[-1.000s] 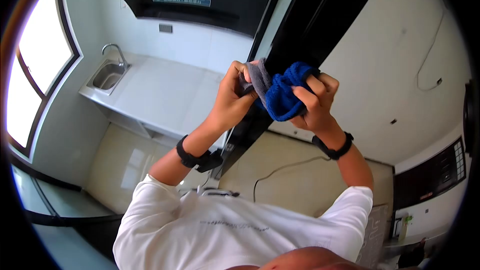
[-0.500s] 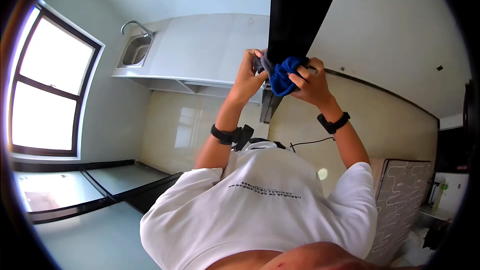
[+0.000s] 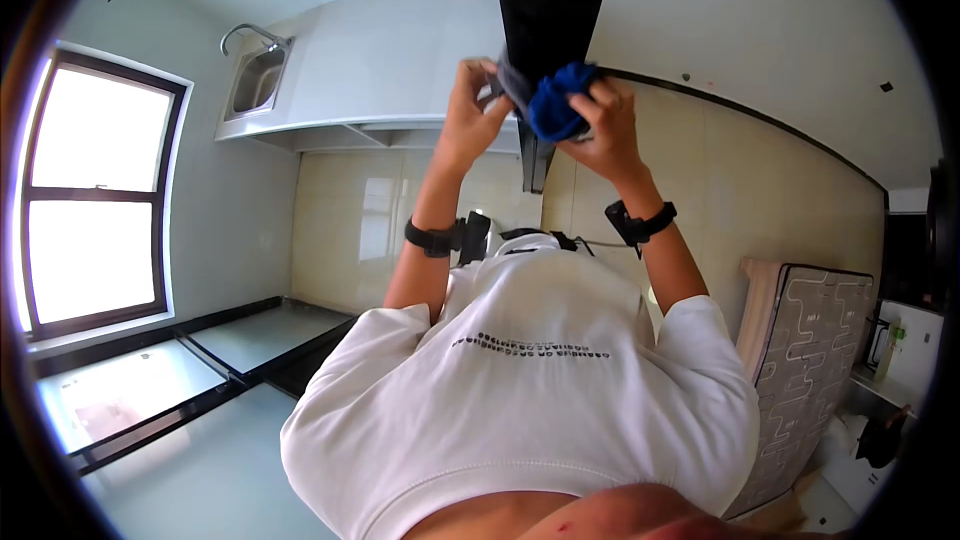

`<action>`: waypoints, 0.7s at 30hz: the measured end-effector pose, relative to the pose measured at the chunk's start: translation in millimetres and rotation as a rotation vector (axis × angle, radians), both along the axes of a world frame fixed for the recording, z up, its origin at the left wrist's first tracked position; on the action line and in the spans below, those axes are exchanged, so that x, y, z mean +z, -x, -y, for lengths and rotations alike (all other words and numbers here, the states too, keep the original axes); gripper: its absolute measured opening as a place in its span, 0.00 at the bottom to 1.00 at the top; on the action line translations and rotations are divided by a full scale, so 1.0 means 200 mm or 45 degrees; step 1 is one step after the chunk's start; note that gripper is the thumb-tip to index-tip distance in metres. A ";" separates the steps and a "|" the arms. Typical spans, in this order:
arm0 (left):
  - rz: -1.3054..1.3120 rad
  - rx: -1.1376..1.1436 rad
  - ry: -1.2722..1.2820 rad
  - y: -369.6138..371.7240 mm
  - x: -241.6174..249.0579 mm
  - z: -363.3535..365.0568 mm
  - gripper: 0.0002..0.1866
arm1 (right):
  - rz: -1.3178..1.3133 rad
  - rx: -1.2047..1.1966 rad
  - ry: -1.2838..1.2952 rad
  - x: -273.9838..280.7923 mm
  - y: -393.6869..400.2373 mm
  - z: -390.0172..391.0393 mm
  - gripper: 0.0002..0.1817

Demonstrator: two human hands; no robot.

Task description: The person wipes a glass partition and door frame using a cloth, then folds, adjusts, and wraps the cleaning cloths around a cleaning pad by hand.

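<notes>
A black upright panel [image 3: 552, 2] comes down from the top of the view between my two arms. At its near edge, my right hand [image 3: 604, 128] is closed on a bunched blue cloth [image 3: 557, 106], with fingertips pressed into the fabric. A grey cloth [image 3: 514, 83] lies against the blue one on the left, partly smeared by motion. My left hand [image 3: 474, 112] pinches the grey cloth between thumb and fingers. Both cloths overlap the panel here, and a narrow dark lower part of it shows below them.
Left of the panel runs a white counter [image 3: 390, 45] with a steel sink [image 3: 258, 80] and a curved tap [image 3: 250, 32]. A mattress [image 3: 815, 355] stands at the right. A window [image 3: 100, 190] and glass-panelled frames [image 3: 160, 390] are on the left.
The view has shifted, so the counter, panel and hands all appear higher and further left. Both hands keep hold of the cloths, and the blue cloth has changed shape slightly.
</notes>
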State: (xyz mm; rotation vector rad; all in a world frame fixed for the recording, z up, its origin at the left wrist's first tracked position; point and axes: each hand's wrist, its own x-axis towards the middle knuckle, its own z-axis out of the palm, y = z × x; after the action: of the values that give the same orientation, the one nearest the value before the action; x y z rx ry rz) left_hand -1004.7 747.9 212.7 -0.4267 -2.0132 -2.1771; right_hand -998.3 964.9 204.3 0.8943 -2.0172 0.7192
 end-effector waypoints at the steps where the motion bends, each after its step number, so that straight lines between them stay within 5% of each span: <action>1: 0.025 0.002 0.004 -0.02 0.09 -0.02 0.20 | -0.025 -0.022 0.093 0.06 -0.01 0.01 0.41; 3: 0.009 -0.085 -0.120 -0.03 0.24 -0.05 0.24 | -0.046 -0.027 0.129 0.07 0.00 0.05 0.42; 7: 0.010 -0.069 -0.071 0.05 0.15 -0.07 0.23 | 0.031 -0.006 0.312 -0.12 0.04 0.07 0.42; 10: 0.004 0.024 0.105 0.05 0.07 -0.08 0.22 | 0.289 0.144 0.612 -0.29 0.03 0.08 0.39; 12: 0.018 0.091 0.164 0.04 -0.06 -0.09 0.25 | 0.792 0.165 0.734 -0.35 -0.01 0.05 0.38; 17: 0.114 0.167 0.474 -0.05 -0.27 -0.10 0.24 | 1.128 0.171 0.742 -0.46 -0.01 -0.04 0.28; 21: -0.031 0.303 0.634 -0.10 -0.17 -0.13 0.24 | 1.340 0.198 0.881 -0.37 -0.06 -0.07 0.18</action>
State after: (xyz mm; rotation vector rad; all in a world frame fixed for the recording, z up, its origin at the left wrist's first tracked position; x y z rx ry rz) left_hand -984.0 773.9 177.8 -0.2459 -2.4399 -1.5187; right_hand -987.2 978.3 131.2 0.2287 -2.2303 2.1340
